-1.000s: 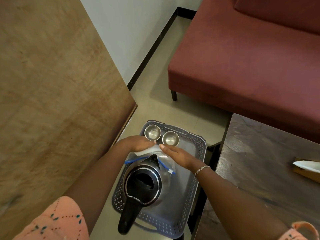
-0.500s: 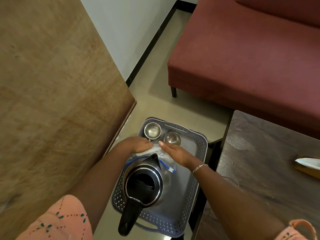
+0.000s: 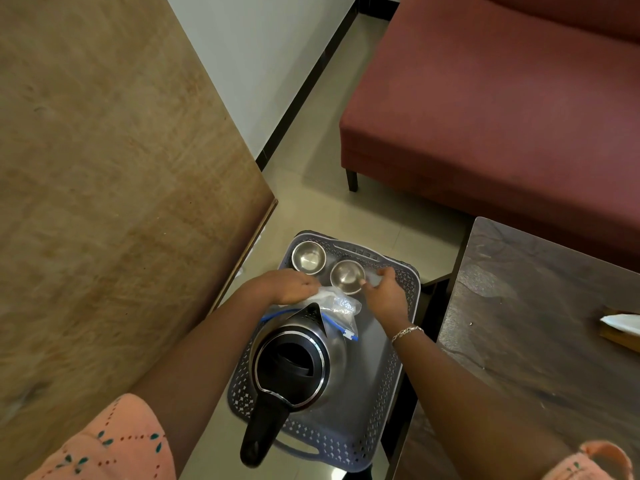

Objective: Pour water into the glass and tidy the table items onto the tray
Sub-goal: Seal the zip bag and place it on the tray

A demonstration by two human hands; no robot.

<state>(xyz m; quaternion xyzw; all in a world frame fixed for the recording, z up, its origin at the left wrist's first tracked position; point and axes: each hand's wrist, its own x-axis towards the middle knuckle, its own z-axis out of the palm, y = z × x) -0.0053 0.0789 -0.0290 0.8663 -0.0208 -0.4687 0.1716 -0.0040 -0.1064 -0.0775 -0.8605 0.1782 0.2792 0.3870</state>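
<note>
Maroon sofa [image 3: 485,116] is filling the upper right, wood panel [image 3: 104,202] taking the left, dark table [image 3: 536,323] sitting at right. Grey tray [image 3: 398,375] is sitting lower centre, carrying kettle [image 3: 294,362], zip bag [image 3: 341,303], left cup [image 3: 308,259] and right cup [image 3: 347,277]. Left hand [image 3: 287,285] is curling over the zip bag; right hand [image 3: 384,292], apart from it, is thumbing the right cup, but it's blurred, so can't tell its grip.

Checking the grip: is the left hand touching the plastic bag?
Touching. Head view: the left hand curls its fingers onto the crumpled plastic bag, no gap between them.
</note>
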